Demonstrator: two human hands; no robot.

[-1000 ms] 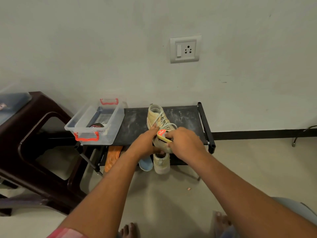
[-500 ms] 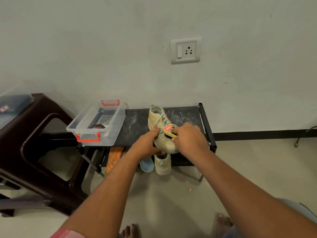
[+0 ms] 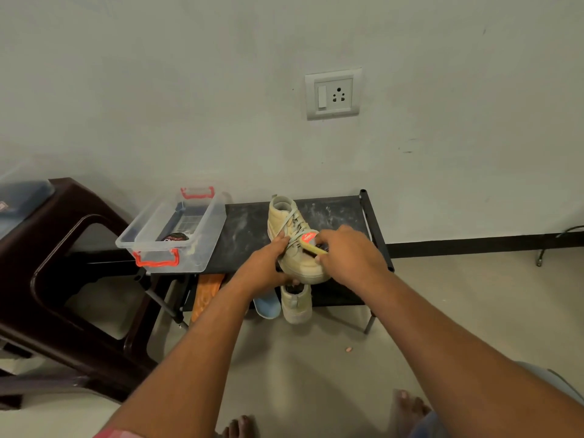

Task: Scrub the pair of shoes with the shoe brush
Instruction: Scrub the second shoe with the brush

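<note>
1. The left hand (image 3: 268, 268) still grips the beige shoe (image 3: 302, 268) at centre frame on the black rack (image 3: 249, 229), fingers curled round its side.
2. The right hand (image 3: 350, 260) fingers pinch the shoe brush (image 3: 311, 244), which has shifted slightly right over the laces.

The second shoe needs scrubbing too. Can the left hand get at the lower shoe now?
Likely yes, but not at once: the left hand grips the top shoe. The lower shoe sticks out just below it, with nothing in front.
</note>
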